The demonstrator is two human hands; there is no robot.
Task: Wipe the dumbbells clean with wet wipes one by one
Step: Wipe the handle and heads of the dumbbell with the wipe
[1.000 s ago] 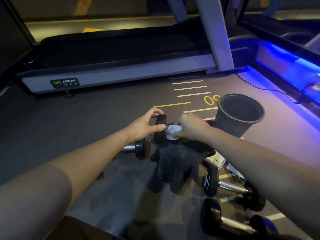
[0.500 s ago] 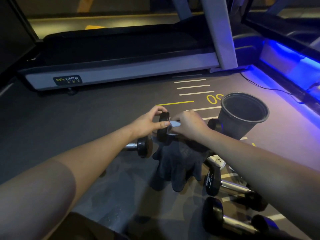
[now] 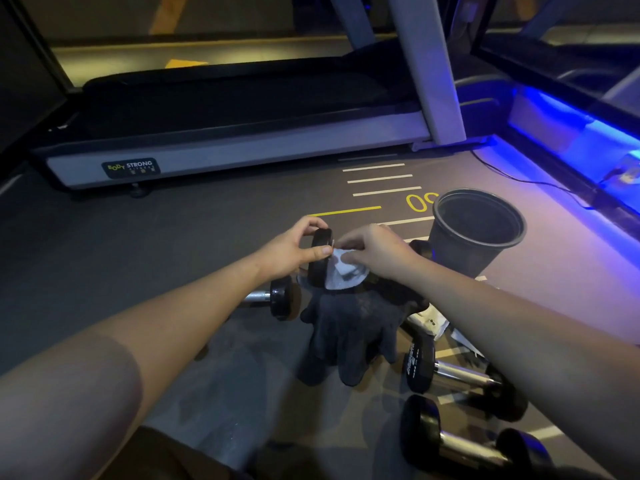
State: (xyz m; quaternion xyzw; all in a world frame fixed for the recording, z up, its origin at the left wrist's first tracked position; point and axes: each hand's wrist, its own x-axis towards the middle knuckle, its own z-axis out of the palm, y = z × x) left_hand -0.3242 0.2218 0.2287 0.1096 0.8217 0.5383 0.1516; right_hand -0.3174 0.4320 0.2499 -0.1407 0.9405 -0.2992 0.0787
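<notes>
Black round-headed dumbbell (image 3: pixel 320 258) held raised above dark glove (image 3: pixel 349 334); head pinched by left hand (image 3: pixel 294 251). White wet wipe (image 3: pixel 344 273), bunched a second ago, now spread, gripped by right hand (image 3: pixel 375 254): wiping under way.

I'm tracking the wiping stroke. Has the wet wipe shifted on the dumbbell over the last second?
Yes. The wet wipe went up toward the top of the dumbbell head, then came back down its inner side, spreading wider.
</notes>
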